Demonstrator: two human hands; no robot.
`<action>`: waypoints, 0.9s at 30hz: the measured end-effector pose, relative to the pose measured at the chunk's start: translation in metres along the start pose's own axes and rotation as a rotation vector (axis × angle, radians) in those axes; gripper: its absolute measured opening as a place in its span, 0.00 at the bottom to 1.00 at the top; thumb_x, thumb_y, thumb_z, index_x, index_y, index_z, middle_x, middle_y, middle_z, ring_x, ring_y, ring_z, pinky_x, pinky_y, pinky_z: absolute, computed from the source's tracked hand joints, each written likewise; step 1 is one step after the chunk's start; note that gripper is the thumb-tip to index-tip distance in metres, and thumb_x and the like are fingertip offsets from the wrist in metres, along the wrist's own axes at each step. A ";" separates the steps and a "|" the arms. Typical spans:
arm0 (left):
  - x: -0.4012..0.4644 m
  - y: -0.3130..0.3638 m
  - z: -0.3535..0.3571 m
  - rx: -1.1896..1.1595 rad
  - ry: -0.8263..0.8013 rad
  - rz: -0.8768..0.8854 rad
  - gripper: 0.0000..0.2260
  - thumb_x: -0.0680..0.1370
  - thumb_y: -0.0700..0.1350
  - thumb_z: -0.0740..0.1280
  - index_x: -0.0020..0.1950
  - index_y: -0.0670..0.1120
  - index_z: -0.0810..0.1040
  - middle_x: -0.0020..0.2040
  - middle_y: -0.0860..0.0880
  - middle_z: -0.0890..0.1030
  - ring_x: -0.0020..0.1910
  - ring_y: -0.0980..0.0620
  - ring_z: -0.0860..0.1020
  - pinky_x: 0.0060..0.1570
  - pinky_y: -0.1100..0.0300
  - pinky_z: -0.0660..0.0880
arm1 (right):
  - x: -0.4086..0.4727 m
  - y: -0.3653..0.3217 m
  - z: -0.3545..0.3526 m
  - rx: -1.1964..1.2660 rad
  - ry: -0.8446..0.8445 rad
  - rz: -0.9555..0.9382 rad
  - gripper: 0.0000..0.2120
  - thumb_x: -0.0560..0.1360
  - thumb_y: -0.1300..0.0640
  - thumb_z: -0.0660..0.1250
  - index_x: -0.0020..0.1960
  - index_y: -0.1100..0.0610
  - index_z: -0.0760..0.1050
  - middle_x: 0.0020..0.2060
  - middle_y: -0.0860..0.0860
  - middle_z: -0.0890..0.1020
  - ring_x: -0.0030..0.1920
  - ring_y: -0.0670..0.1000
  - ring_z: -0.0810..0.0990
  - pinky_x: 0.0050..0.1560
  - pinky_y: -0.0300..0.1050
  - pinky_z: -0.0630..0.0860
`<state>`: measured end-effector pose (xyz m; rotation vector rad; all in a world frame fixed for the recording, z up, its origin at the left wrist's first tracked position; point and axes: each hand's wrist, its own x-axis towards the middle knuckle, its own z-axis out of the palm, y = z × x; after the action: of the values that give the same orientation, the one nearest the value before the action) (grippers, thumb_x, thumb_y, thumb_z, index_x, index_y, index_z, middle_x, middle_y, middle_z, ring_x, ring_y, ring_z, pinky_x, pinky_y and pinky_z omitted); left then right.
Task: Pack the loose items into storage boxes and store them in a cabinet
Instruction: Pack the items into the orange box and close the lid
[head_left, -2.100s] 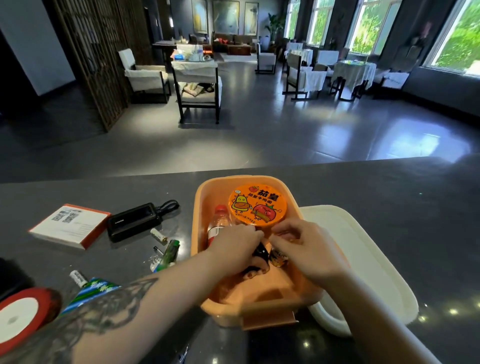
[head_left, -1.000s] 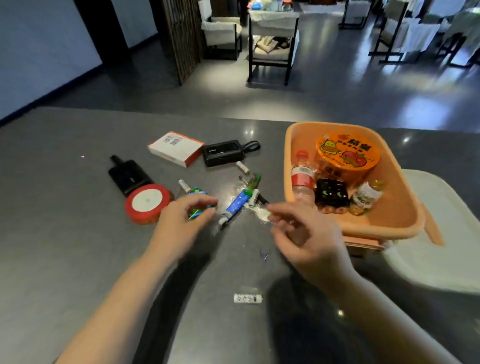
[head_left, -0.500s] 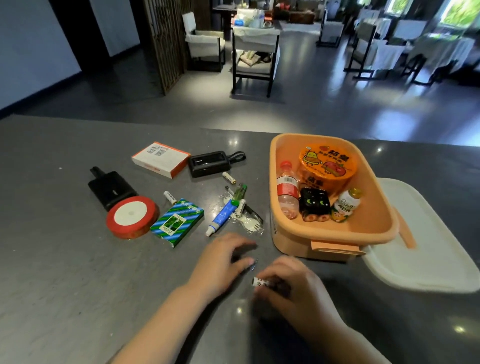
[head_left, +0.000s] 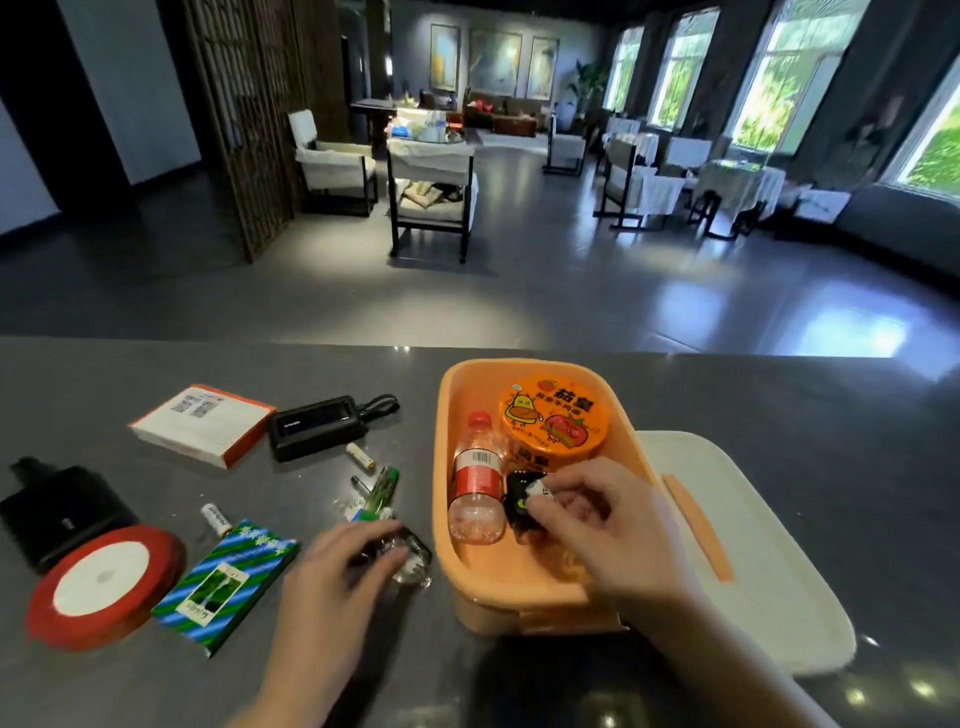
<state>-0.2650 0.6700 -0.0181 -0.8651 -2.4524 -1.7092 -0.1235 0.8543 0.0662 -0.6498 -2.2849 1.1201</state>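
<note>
Packing is partly done: our right hand (head_left: 597, 525) pinches a small white battery (head_left: 536, 490) over the orange plastic storage box (head_left: 524, 584), lower centre. Our left hand (head_left: 343, 564), fingers curled, covers crinkly clear wrapping (head_left: 413, 564); red ribbon spool (head_left: 101, 584) and striped green-blue packet (head_left: 226, 582) remain lower left.

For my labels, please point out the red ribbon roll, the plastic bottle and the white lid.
red ribbon roll (head_left: 98, 582), head view, on its white centre.
plastic bottle (head_left: 478, 478), head view, on its red label.
white lid (head_left: 769, 545), head view, on its bare top.
</note>
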 end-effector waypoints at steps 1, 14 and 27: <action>0.013 0.009 -0.002 -0.022 0.039 0.016 0.13 0.69 0.43 0.75 0.46 0.60 0.81 0.46 0.61 0.81 0.49 0.61 0.78 0.49 0.69 0.73 | 0.018 -0.002 0.001 -0.026 -0.028 0.031 0.04 0.70 0.48 0.74 0.40 0.46 0.79 0.34 0.40 0.80 0.35 0.40 0.78 0.33 0.30 0.71; 0.047 0.018 0.007 -0.049 0.029 -0.016 0.11 0.71 0.44 0.73 0.50 0.57 0.82 0.47 0.60 0.81 0.48 0.61 0.78 0.50 0.60 0.75 | 0.146 0.012 0.107 -0.597 -0.196 0.177 0.11 0.78 0.57 0.62 0.42 0.61 0.79 0.39 0.56 0.83 0.42 0.56 0.83 0.36 0.43 0.73; 0.134 0.070 0.051 0.097 -0.199 0.219 0.12 0.69 0.45 0.74 0.51 0.53 0.79 0.46 0.58 0.80 0.46 0.60 0.77 0.50 0.64 0.74 | 0.113 0.018 0.032 -0.161 0.026 0.143 0.07 0.74 0.58 0.64 0.49 0.49 0.79 0.35 0.48 0.83 0.30 0.46 0.81 0.35 0.42 0.80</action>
<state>-0.3321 0.7876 0.0661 -1.2939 -2.4231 -1.4841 -0.2256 0.9148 0.0607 -0.8979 -2.3540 0.9904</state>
